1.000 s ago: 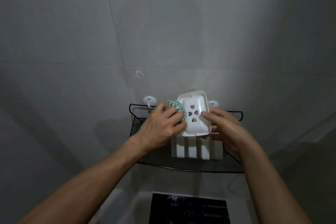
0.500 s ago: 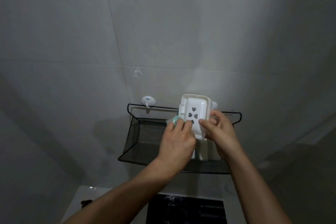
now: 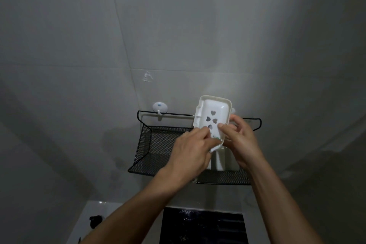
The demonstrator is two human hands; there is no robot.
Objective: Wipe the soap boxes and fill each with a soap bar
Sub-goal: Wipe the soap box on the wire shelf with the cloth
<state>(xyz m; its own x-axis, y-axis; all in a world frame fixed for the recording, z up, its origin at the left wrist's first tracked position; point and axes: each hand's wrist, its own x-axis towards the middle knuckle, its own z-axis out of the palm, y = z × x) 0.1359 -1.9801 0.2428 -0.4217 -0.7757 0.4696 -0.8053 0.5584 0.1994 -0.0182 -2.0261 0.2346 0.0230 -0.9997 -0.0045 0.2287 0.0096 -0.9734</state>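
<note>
Head view: right hand grips one soap box; left hand fingers pinch one cloth.

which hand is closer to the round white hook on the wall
Left. The left hand sits below and just right of the white wall hook, pressing a cloth into the soap box. The right hand grips the box's far side, farther from it.
</note>
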